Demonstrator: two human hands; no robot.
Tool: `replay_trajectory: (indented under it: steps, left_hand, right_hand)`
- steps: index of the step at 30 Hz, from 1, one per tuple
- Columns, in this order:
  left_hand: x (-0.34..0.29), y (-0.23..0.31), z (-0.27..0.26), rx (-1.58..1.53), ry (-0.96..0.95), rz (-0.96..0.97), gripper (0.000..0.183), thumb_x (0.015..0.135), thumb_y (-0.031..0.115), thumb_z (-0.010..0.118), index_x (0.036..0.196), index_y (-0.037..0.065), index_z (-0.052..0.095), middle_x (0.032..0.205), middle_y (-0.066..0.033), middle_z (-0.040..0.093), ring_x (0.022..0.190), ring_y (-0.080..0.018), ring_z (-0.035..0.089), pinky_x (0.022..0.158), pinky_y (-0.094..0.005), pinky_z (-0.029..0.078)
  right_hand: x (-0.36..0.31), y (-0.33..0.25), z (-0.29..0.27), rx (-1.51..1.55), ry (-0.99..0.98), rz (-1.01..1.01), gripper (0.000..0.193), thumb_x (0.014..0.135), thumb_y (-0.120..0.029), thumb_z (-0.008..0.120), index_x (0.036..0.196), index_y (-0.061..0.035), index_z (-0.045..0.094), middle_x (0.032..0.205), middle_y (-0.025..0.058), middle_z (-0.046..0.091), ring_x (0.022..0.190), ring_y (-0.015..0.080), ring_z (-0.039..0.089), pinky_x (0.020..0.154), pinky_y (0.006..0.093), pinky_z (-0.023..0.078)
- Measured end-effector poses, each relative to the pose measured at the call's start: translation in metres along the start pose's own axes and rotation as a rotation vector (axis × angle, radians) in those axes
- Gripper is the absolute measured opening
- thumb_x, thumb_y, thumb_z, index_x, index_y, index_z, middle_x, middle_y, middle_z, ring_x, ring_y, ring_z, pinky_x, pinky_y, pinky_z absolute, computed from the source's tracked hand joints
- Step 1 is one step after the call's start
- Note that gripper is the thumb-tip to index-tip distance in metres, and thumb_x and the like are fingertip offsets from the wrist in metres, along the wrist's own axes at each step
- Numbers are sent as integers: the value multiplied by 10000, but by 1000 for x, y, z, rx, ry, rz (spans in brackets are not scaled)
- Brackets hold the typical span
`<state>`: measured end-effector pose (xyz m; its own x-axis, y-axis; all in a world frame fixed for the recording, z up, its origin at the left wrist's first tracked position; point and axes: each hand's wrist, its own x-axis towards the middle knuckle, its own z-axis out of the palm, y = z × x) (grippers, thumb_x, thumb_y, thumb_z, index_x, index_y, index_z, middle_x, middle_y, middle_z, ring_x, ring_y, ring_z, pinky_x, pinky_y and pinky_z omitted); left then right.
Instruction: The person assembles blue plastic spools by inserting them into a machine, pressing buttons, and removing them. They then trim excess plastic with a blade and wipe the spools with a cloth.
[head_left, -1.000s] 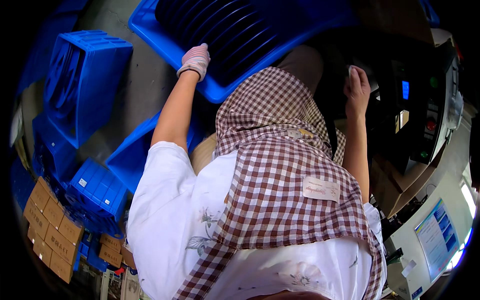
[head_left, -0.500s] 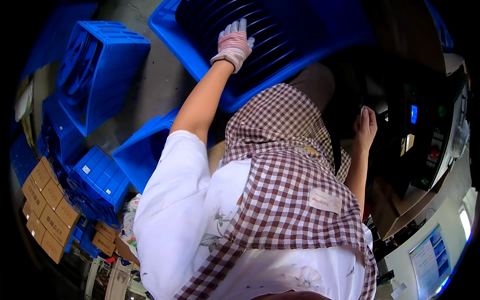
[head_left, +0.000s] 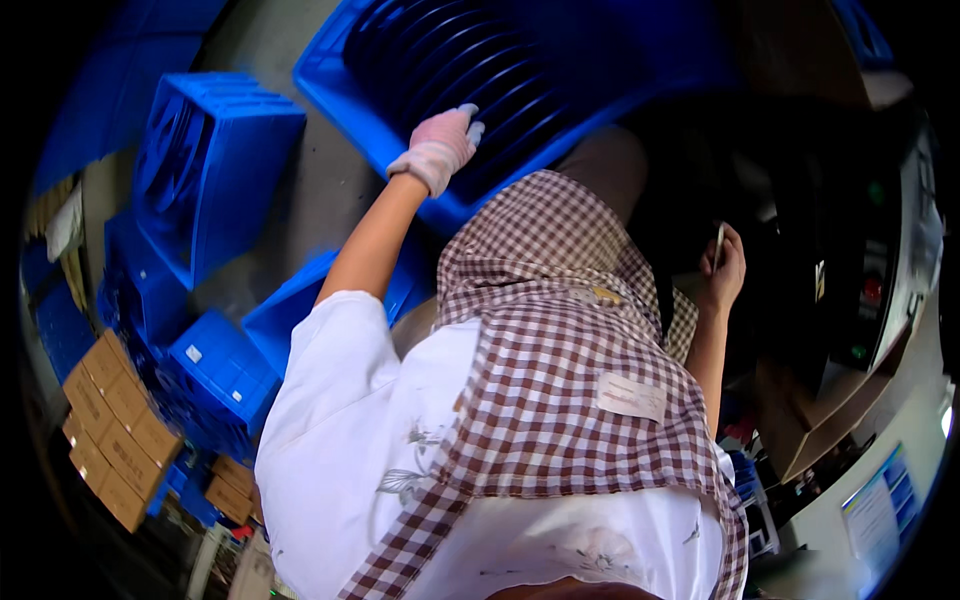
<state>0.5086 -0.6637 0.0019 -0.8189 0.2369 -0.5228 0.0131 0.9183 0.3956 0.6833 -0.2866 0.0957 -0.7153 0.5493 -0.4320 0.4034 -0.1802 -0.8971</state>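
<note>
A large blue plastic bin (head_left: 345,110) lies ahead of me, holding a row of dark, round-edged discs (head_left: 440,60) that look like reels. My left hand (head_left: 437,147), in a pink and white knit glove, is over the near left end of this row. Its fingers are partly bent with a gap between them, and no held thing shows; whether the fingertips touch a disc I cannot tell. At the right, my bare right hand (head_left: 726,265) is closed on a thin, pale, flat piece (head_left: 719,243) seen edge-on. Its kind cannot be made out.
More blue bins (head_left: 235,150) stand at the left, one with round reels inside. Brown cartons (head_left: 125,430) are stacked at the lower left. A dark machine with buttons (head_left: 872,290) is at the right, above a lit screen (head_left: 880,510). An open cardboard box (head_left: 820,430) sits between them.
My left hand has drawn back toward me along the discs, its fingers now more bent. My right hand has turned a little, showing more of the thin pale piece. The whole view has shifted slightly.
</note>
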Motion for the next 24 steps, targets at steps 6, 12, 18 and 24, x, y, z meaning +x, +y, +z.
replay_trajectory:
  steps: [6, 12, 18, 24]
  left_hand:
    - [-77, 63, 7, -558, 106, 498, 216, 896, 72, 574, 1094, 8, 633, 1037, -190, 662, 967, -296, 648, 809, -349, 526]
    - [-88, 69, 17, -363, 54, 759, 246, 852, 60, 564, 1087, 37, 635, 994, -180, 660, 898, -350, 626, 786, -408, 496]
    - [-66, 57, 32, -428, -49, 705, 213, 884, 12, 561, 1082, -23, 631, 1000, -168, 679, 942, -264, 657, 836, -323, 515]
    - [-60, 115, 1, -275, -219, 799, 226, 932, 66, 519, 1116, -19, 617, 1005, -164, 678, 937, -245, 651, 841, -322, 501]
  right_hand:
    - [-18, -4, -6, 152, 33, -9, 319, 937, -106, 509, 1241, -11, 531, 822, 24, 613, 617, 62, 519, 519, 176, 391]
    - [-48, -7, -55, 200, 223, -170, 433, 911, -85, 583, 1316, 0, 457, 934, 23, 594, 684, 53, 521, 548, 168, 395]
    - [-30, -66, -112, -106, 487, -541, 421, 896, -60, 572, 1303, 4, 483, 922, 52, 596, 668, 54, 505, 536, 189, 407]
    - [7, -67, -194, -632, 942, -432, 437, 818, -215, 649, 1225, -75, 580, 1008, 176, 675, 884, 275, 677, 805, 366, 519]
